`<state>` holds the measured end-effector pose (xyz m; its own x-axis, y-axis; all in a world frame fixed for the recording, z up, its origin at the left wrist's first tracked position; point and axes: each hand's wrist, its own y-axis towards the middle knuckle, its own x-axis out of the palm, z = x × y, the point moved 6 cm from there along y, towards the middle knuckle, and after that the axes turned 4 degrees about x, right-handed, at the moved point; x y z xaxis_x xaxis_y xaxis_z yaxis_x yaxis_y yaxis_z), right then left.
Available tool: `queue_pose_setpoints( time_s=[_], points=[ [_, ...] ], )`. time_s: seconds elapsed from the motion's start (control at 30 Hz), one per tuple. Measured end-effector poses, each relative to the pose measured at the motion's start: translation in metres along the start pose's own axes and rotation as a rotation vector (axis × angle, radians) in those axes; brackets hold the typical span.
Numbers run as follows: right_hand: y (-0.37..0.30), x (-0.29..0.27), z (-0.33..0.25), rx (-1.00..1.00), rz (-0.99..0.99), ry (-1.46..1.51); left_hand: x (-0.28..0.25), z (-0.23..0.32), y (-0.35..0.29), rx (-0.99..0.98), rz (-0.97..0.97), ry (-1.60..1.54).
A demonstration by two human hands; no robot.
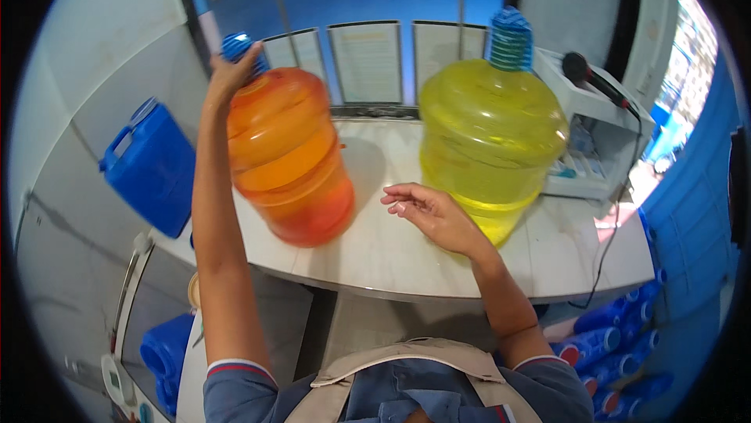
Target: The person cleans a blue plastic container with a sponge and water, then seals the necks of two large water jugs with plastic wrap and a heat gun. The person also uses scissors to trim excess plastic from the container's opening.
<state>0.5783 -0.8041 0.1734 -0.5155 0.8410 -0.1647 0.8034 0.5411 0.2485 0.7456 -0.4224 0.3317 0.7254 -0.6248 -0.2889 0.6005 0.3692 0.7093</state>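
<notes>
While my left hand (228,71) grips the neck of the orange jug (288,157), fingers wrapped just under its blue cap (236,45), I watch the jug tilt on the worktop (391,251), base down near the front edge, top leaning to my left. It's translucent orange plastic, ribbed in rounded bands, and I cannot tell whether anything is inside it. My right hand (430,212) hangs open, palm up, fingers loosely curled and pointing left, holding nothing, hovering between the two jugs and just in front of the yellow one. That yellow jug (489,141) stands upright beside it, clear yellow plastic, fat and round-shouldered, with a ridged blue cap (510,38) on its neck; a deeper yellow band shows low in it, though I can't say if that's liquid. The worktop is pale, smooth and curved at its front edge. Off to my left, a blue jerrycan (152,165) with a moulded handle sits against the wall, opaque and boxy. To the right, a black microphone (598,79) rests on a white tray unit (594,149). Down at lower right, blue capped bottles (618,345) lie stacked on their sides.
</notes>
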Motion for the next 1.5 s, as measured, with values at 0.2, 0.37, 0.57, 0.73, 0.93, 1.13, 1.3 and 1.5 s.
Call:
queue_pose_setpoints(
  time_s=[0.2, 0.37, 0.57, 0.73, 0.93, 1.13, 1.3, 1.5],
  points=[
    [-0.052, -0.126, -0.064, -0.148, 0.206, 0.038, -0.004, -0.016, -0.007, 0.228, -0.123, -0.005],
    [-0.08, -0.302, -0.136, -0.249, 0.769, -0.511, 0.019, 0.062, -0.082, 0.013, 0.524, 1.027],
    [0.003, -0.461, -0.095, 0.577, 0.663, -1.4, 0.164, 0.237, -0.177, 0.139, -0.237, -0.552],
    [0.042, -0.547, -0.037, 0.772, 0.584, -1.524, 0.238, 0.321, -0.187, 0.059, -0.294, -0.524],
    [0.031, -0.536, -0.045, 0.497, 0.685, -1.404, 0.256, 0.304, -0.177, 0.052, -0.28, -0.455],
    [-0.03, -0.482, -0.132, 0.052, 0.594, -0.543, 0.254, 0.297, -0.173, 0.076, -0.254, -0.397],
    [-0.074, -0.432, -0.165, -0.105, 0.435, -0.076, 0.26, 0.292, -0.169, 0.084, -0.204, -0.29],
    [-0.107, -0.375, -0.187, -0.124, 0.354, 0.02, 0.246, 0.309, -0.183, 0.103, -0.113, -0.207]
  ],
)
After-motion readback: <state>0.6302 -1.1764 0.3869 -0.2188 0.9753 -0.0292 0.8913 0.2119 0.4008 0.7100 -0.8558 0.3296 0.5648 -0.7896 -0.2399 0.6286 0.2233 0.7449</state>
